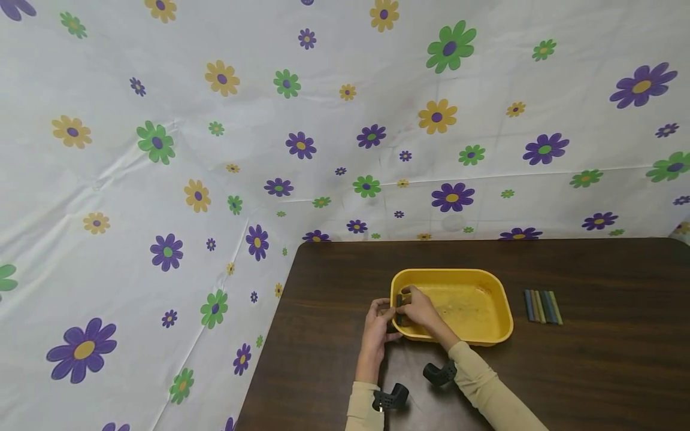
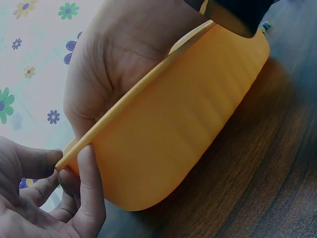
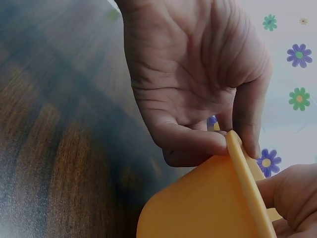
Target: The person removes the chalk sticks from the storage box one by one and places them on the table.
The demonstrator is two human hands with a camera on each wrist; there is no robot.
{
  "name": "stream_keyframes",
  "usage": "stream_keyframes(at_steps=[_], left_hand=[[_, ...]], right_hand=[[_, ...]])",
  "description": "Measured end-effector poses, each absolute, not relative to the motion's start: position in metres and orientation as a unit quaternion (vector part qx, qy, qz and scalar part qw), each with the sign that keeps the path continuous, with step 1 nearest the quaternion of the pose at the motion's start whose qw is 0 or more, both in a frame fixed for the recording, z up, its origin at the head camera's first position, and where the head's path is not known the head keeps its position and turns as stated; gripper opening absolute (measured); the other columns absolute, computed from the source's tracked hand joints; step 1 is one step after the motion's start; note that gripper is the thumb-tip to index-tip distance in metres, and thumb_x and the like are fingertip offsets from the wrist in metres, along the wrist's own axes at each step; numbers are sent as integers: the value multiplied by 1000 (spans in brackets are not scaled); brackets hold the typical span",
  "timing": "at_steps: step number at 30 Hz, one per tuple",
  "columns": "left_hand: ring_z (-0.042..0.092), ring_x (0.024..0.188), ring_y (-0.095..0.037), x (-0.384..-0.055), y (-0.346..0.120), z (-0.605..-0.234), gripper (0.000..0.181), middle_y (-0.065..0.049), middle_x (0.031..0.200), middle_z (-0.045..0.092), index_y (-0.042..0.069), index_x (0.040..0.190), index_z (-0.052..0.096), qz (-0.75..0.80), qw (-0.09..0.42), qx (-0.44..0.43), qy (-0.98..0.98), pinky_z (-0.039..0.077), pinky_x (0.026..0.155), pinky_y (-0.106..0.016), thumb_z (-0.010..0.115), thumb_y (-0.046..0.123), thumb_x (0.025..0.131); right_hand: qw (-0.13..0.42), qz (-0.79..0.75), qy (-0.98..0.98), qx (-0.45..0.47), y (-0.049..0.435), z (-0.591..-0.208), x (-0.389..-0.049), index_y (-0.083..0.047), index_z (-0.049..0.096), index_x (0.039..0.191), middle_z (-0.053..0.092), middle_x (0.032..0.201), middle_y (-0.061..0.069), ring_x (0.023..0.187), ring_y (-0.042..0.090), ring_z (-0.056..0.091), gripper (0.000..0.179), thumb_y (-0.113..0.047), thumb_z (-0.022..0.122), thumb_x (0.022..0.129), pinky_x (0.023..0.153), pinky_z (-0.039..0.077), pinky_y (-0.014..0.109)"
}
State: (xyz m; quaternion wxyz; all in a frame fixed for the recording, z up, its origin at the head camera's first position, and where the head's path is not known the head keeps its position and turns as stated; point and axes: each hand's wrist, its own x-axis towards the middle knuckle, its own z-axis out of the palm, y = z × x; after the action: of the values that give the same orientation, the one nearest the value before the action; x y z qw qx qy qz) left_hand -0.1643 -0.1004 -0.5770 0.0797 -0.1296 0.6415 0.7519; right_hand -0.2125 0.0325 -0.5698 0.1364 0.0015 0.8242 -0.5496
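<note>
A yellow plastic tub [image 1: 505, 299] rests on the brown table. At its left end my left hand [image 1: 374, 328] pinches the rim, thumb over the top and fingers against the outer wall, as the left wrist view shows on the tub [image 2: 168, 119]. My right hand [image 1: 419, 308] reaches inside the tub, fingers curled at a dark stick [image 1: 399, 301] that lies along the inner left wall. In the right wrist view the left hand [image 3: 193, 74] fills the top, and the right hand [image 3: 297, 196] is partly cut off behind the rim. The wall hides the right fingertips in the left wrist view.
Several thin blue, green and tan sticks [image 1: 542, 307] lie side by side on the table [image 1: 609, 347] to the right of the tub. A white flowered sheet [image 1: 323, 120] hangs behind the table and along its left side. Both wrists wear black cameras [image 1: 439, 374].
</note>
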Motion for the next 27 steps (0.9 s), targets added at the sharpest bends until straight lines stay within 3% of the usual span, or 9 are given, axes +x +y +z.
stream_keyframes(at_steps=[13,19,27], left_hand=[[67,88,-22,-164,-101,-577,29,-11,112,62,3,132,55,753,83,-124,640,56,55,-26,58,15,105],[67,88,-21,-164,-101,-578,30,-12,113,62,4,131,55,755,81,-123,640,56,55,-26,59,16,104],[67,88,-21,-164,-100,-578,29,-12,113,61,4,131,54,755,81,-127,639,55,54,-26,59,15,104]], right_hand=[[185,-621,761,42,31,-568,-213,15,46,137,57,130,36,110,43,63,55,6,68,87,81,60,47],[166,-607,776,27,29,-569,-214,15,47,137,60,127,35,114,45,61,58,8,67,83,87,57,48],[152,-596,788,20,28,-572,-215,15,51,135,62,126,34,112,45,63,56,10,65,81,84,57,46]])
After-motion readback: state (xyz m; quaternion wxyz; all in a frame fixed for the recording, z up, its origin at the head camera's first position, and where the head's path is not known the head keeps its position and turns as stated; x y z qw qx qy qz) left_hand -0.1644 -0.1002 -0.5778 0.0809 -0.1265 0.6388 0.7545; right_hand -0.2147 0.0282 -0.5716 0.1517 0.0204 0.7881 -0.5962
